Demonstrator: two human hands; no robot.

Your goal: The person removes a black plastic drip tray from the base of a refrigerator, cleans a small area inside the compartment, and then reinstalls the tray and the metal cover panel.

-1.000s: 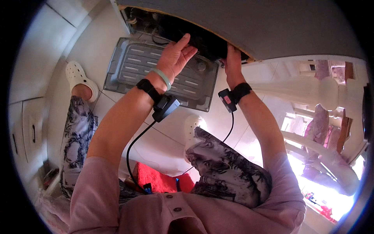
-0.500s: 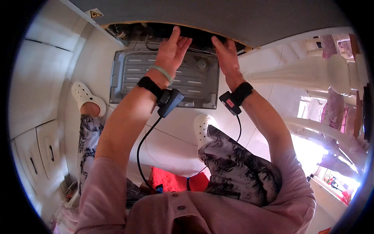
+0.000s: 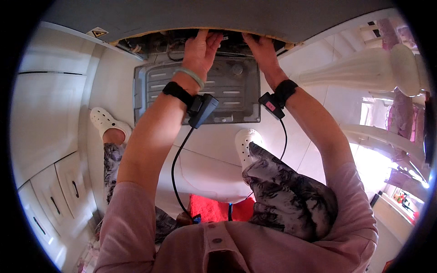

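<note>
My left hand (image 3: 200, 51) reaches to the lower edge of a large grey panel (image 3: 209, 16) on an appliance with a flame warning sticker. Its thumb points up at that edge, and its fingers are stretched out beside the dark opening (image 3: 170, 41) beneath. To the right, my right hand (image 3: 264, 53) is also at the edge, thumb and fingers apart, fingertips partly hidden in shadow. I see nothing held in either hand. Below the opening, a grey slotted cover (image 3: 157, 98) lies on the floor between my forearms. Pipes and wiring show dimly inside the opening.
White cabinets (image 3: 50, 113) stand at the left. White turned furniture legs (image 3: 359, 73) are at the right. My feet wear white clogs (image 3: 109, 122), planted on pale floor tiles. Behind the cover is a red fluffy seat (image 3: 207, 207). Cables hang from both wrist straps.
The view has shifted, so the cabinets and cover sit slightly further right. Both hands stay at the panel's lower edge, with my fingertips a little further under it.
</note>
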